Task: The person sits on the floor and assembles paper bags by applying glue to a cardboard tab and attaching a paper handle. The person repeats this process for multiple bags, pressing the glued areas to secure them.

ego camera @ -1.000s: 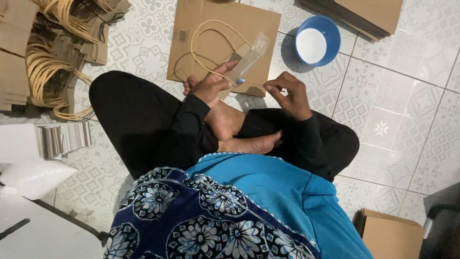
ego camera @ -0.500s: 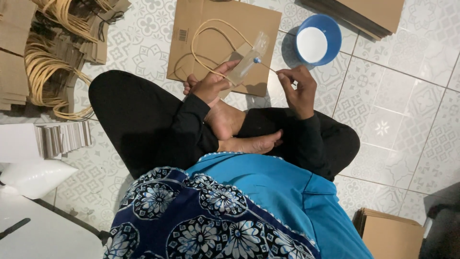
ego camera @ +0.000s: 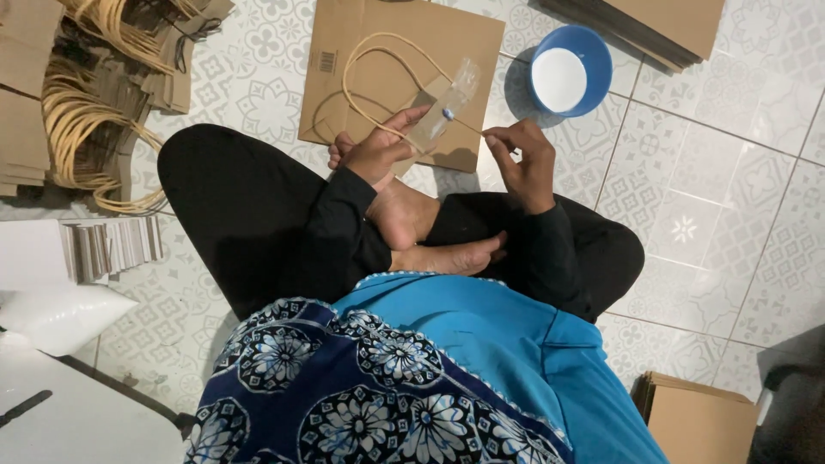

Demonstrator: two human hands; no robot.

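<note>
Sitting on floor, left hand pinches clear strip w/ cord handle, right hand grips thin stick near blue glue bowl; handle not yet on flat bag, finished bags piled alongside

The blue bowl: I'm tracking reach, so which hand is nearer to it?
Right. The right hand sits just below and left of the blue bowl; the left hand is farther left, holding a clear strip.

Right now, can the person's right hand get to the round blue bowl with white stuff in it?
Probably yes: the right hand is just below the blue bowl, with only bare patterned floor tile between them.
</note>
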